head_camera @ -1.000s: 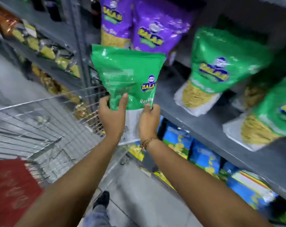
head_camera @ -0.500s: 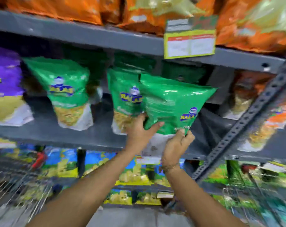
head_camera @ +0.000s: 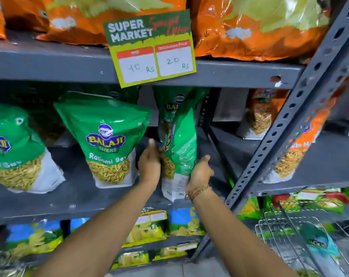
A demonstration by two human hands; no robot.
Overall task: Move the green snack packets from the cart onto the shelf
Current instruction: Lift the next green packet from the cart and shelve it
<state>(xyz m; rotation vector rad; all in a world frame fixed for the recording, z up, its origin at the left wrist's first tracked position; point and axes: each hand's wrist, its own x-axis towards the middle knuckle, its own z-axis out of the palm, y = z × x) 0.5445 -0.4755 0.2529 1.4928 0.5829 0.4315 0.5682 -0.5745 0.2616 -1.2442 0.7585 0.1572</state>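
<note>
A green snack packet (head_camera: 184,148) stands upright and edge-on on the grey middle shelf (head_camera: 79,196), between my two hands. My left hand (head_camera: 149,162) presses flat against its left side. My right hand (head_camera: 200,172) grips its lower right edge. Right behind it stands another green packet (head_camera: 178,102), partly hidden. To the left, two more green packets (head_camera: 107,140) (head_camera: 10,148) lean back on the same shelf, facing out. The cart is out of view.
A slanted perforated steel upright (head_camera: 279,136) bounds the bay on the right, with orange packets (head_camera: 261,114) beyond it. A price card (head_camera: 151,48) hangs from the shelf above. Blue and yellow packets (head_camera: 145,228) fill the shelf below. A wire basket (head_camera: 279,234) sits at the lower right.
Both hands have carried the green packet from in front of the shelf into the bay, turning it edge-on and setting its base on the shelf. The view has moved closer.
</note>
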